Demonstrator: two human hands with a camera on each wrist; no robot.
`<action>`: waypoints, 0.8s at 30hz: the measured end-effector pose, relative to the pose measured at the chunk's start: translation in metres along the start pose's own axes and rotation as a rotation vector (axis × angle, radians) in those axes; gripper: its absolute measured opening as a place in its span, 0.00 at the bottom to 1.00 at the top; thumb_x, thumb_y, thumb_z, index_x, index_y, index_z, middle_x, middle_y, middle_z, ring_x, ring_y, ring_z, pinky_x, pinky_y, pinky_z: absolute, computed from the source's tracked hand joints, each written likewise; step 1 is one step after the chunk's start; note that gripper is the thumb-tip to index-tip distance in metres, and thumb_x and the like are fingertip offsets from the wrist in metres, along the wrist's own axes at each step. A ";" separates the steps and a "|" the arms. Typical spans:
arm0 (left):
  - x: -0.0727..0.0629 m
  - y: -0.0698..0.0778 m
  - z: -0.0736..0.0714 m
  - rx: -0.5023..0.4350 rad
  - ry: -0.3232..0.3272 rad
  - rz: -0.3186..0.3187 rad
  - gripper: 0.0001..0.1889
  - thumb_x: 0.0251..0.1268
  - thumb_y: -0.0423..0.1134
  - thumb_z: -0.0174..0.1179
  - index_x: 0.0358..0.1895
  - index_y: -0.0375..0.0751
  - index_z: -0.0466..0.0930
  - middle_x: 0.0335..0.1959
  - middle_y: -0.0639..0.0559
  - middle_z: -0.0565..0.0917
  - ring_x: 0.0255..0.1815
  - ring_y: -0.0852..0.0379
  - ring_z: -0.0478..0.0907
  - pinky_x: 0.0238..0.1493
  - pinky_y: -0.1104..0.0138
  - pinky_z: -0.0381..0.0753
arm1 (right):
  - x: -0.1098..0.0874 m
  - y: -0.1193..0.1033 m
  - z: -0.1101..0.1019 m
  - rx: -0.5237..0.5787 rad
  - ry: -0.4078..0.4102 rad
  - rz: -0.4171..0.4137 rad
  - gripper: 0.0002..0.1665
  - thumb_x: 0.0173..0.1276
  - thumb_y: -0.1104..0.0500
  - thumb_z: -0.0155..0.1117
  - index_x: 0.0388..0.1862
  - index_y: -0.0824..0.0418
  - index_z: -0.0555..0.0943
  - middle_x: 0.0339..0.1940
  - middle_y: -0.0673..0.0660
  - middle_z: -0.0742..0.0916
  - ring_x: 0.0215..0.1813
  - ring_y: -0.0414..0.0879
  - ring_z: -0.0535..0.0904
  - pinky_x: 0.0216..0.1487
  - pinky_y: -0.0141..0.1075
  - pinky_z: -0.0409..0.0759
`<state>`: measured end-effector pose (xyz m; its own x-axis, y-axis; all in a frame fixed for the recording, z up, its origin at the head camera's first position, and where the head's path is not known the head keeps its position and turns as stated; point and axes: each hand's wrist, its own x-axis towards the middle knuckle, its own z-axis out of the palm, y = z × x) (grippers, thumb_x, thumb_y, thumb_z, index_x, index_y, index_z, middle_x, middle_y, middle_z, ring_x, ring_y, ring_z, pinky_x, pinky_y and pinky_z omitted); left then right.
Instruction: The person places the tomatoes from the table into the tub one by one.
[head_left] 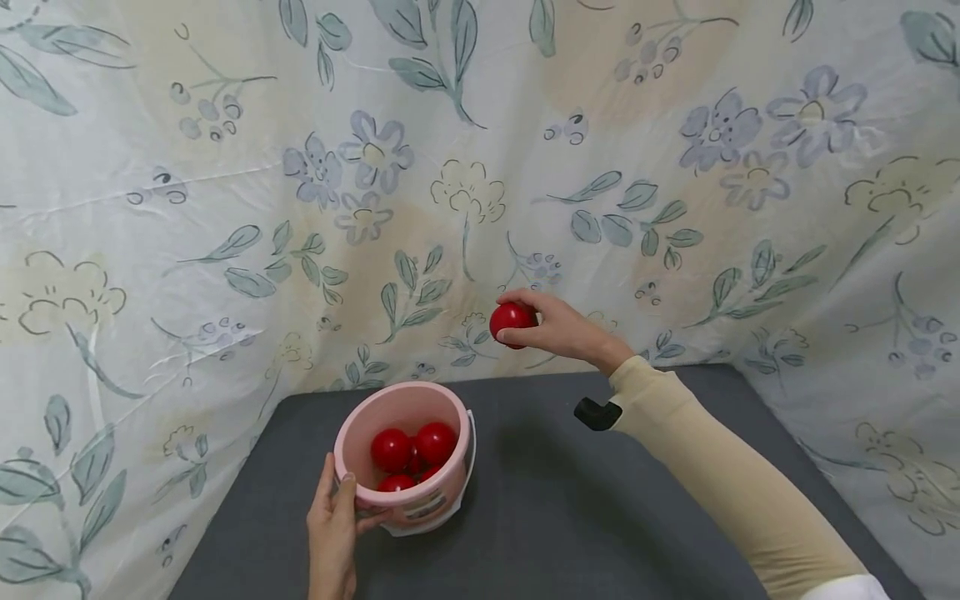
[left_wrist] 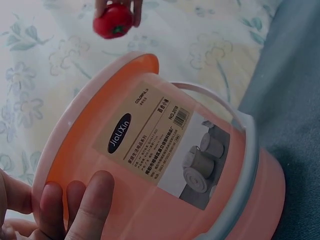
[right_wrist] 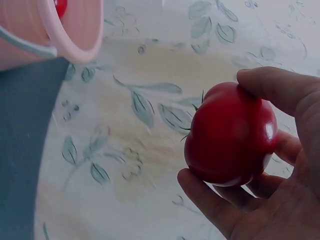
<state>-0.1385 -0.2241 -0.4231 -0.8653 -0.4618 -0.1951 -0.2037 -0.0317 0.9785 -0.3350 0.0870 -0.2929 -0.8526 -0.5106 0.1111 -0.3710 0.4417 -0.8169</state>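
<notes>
My right hand (head_left: 562, 327) holds a shiny red tomato (head_left: 510, 323) up in the air, to the right of and above a pink bucket (head_left: 405, 407). Thumb and fingers curl round the tomato (right_wrist: 230, 135) in the right wrist view, with its thin green stem tips facing away from the palm. At the bucket's near left side, my left hand (head_left: 332, 529) grips the rim. The bucket leans, its mouth turned up toward the head camera. Several red tomatoes (head_left: 392, 451) lie inside it, partly covering one another.
A dark grey table (head_left: 540, 517) carries the bucket. Floral cloth (head_left: 480, 167) hangs behind and along both sides. The bucket has a pale handle (left_wrist: 245, 175) lowered along its side and a printed label (left_wrist: 170, 142) on its wall.
</notes>
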 end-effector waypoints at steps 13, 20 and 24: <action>0.002 0.001 -0.003 -0.003 -0.010 -0.001 0.36 0.82 0.47 0.46 0.84 0.56 0.38 0.74 0.30 0.67 0.37 0.65 0.87 0.38 0.62 0.91 | 0.018 -0.013 0.065 0.092 -0.102 -0.044 0.38 0.63 0.53 0.73 0.72 0.49 0.71 0.65 0.56 0.78 0.65 0.54 0.74 0.56 0.43 0.88; 0.004 0.003 -0.005 -0.002 -0.016 0.005 0.36 0.82 0.47 0.46 0.84 0.56 0.39 0.79 0.33 0.60 0.38 0.63 0.88 0.37 0.64 0.91 | 0.021 -0.018 0.107 0.154 -0.170 -0.030 0.36 0.62 0.51 0.73 0.70 0.45 0.73 0.64 0.53 0.79 0.64 0.52 0.74 0.54 0.42 0.88; 0.005 0.003 -0.004 -0.001 -0.021 -0.004 0.35 0.82 0.46 0.46 0.84 0.56 0.40 0.71 0.29 0.70 0.36 0.63 0.87 0.39 0.64 0.91 | 0.022 -0.014 0.129 0.192 -0.223 -0.021 0.37 0.62 0.52 0.73 0.70 0.48 0.73 0.65 0.54 0.80 0.64 0.52 0.74 0.54 0.43 0.89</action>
<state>-0.1414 -0.2299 -0.4213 -0.8737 -0.4432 -0.2008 -0.2071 -0.0348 0.9777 -0.3014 -0.0255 -0.3519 -0.7354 -0.6774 0.0194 -0.2936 0.2926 -0.9100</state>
